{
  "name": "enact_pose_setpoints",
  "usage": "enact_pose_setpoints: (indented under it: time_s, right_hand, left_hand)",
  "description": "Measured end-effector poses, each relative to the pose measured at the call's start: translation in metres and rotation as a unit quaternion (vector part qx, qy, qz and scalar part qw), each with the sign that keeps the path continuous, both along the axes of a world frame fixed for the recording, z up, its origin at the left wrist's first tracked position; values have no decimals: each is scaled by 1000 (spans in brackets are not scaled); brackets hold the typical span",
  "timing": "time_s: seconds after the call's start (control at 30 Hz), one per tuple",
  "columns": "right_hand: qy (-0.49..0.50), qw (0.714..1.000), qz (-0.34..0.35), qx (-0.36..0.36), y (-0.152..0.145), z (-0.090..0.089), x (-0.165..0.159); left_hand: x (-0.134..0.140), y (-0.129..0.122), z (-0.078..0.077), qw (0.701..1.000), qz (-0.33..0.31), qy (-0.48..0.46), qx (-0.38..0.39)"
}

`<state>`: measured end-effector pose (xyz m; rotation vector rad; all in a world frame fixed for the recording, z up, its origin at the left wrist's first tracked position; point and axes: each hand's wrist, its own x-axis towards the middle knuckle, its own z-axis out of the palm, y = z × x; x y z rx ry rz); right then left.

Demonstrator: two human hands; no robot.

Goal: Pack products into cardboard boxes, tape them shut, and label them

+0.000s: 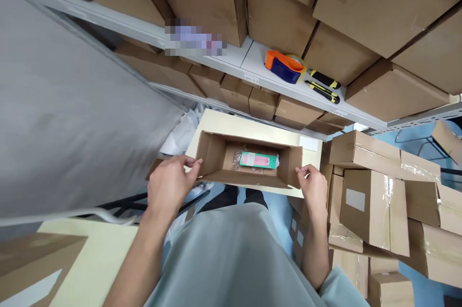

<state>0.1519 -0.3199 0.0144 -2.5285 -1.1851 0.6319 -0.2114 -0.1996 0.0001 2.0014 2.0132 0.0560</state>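
Note:
In front of me an open, long cardboard box stands on a pale yellow tabletop. Inside lies a small green and pink package, with clear bubble wrap at its left end. My left hand pinches the box's left end between thumb and forefinger. At the opposite end, my right hand pinches the top edge of the box the same way.
A shelf above the table holds large cartons, an orange and blue tape dispenser and two utility knives. Stacked cartons crowd the right side. White crumpled material lies left of the table, and a white label on it.

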Motion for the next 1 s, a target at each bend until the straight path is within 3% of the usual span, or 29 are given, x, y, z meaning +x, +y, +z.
enact_pose_setpoints:
  time_s: [0.1,0.27,0.43,0.57,0.7,0.83,1.0]
  right_hand:
    - [-50,999,3,-17,-1,-3,5]
    - [-78,995,64,-15,-8,0,-6]
    - [-122,987,98,42,-21,19,-47]
    - [-113,973,172,107,-33,31,-108]
    - [-69,944,283,156,-41,33,-199]
    - [-45,908,389,150,-48,27,-312]
    - [-31,843,523,120,-64,9,-452]
  left_hand:
    - [3,-5,3,1000,3,5,14]
    - [-7,-22,10,998,-29,-40,46]
    - [-64,-75,16,991,12,-106,85]
    - [-145,-155,23,978,105,-151,102]
    - [-231,-257,26,954,224,-165,113]
    - [-301,-363,14,913,356,-155,125]
    - [-359,-477,-6,846,506,-115,124]
